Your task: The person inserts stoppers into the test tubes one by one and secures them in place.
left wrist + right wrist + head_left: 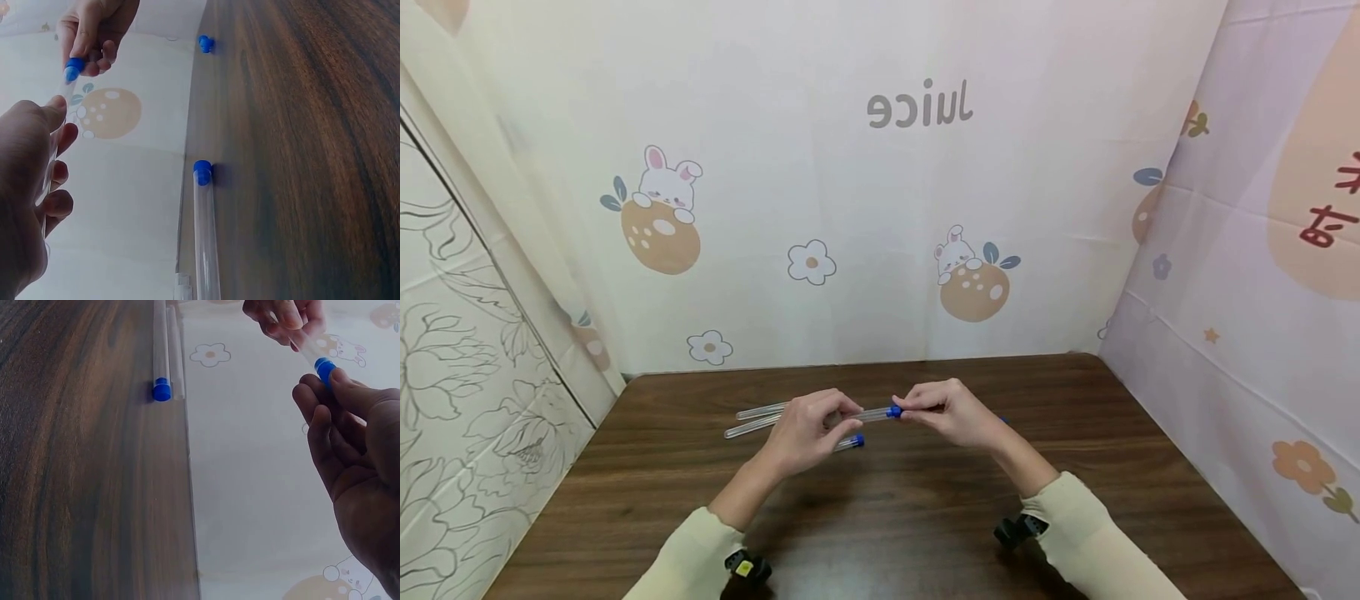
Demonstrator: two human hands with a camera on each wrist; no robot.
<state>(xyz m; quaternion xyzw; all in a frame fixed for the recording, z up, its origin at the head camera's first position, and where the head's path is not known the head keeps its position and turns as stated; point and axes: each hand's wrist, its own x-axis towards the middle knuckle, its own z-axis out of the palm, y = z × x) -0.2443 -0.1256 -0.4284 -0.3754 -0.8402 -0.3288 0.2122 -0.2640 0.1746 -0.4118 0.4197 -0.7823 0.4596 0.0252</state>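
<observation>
My left hand (808,429) grips a clear test tube (872,415) along its length, fingers wrapped round it, with the mouth end toward the right. With thumb and fingertips my right hand (951,412) pinches a blue stopper (74,65) at that mouth. The stopper's narrower part shows through the tube wall in the left wrist view. Below the hands, a second tube with a blue stopper (202,172) lies on the table, partly hidden by the left hand in the head view. Beyond the right hand lies a loose blue stopper (205,44).
Two more clear tubes (751,428) lie on the brown wooden table (910,533) left of the left hand, their right ends hidden behind it. A printed curtain (865,183) hangs along the table's back edge, another at the right side.
</observation>
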